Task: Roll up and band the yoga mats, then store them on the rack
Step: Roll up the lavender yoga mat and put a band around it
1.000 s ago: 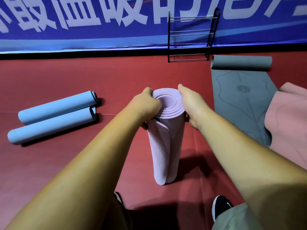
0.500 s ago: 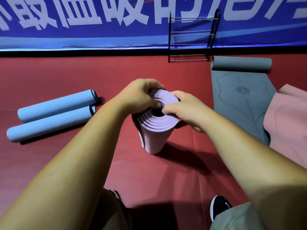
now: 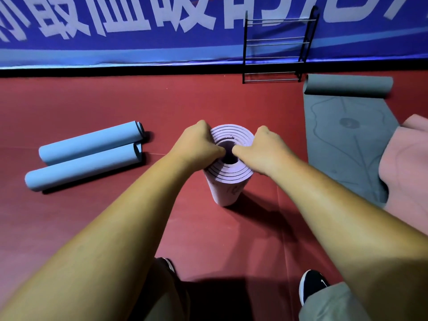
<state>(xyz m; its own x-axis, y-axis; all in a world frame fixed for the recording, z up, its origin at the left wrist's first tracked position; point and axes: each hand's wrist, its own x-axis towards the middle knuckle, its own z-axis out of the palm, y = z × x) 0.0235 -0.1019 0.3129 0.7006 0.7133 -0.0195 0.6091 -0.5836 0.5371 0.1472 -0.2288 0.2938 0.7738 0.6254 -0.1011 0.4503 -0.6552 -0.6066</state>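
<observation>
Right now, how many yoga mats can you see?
5: two blue rolls lying left, purple roll upright at centre, grey mat half-unrolled right, pink mat at the right edge.

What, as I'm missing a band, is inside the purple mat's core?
Only the thumbs of the left hand and right hand at the mat's core rim. Below them it is dark, so anything deeper cannot be seen.

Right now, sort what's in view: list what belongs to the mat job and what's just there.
Job:
purple mat, on end, gripped at its top by left hand and right hand
blue rolled mats, two
grey mat, partly unrolled
pink mat
black rack

Not the job:
blue banner
black shoe
</observation>
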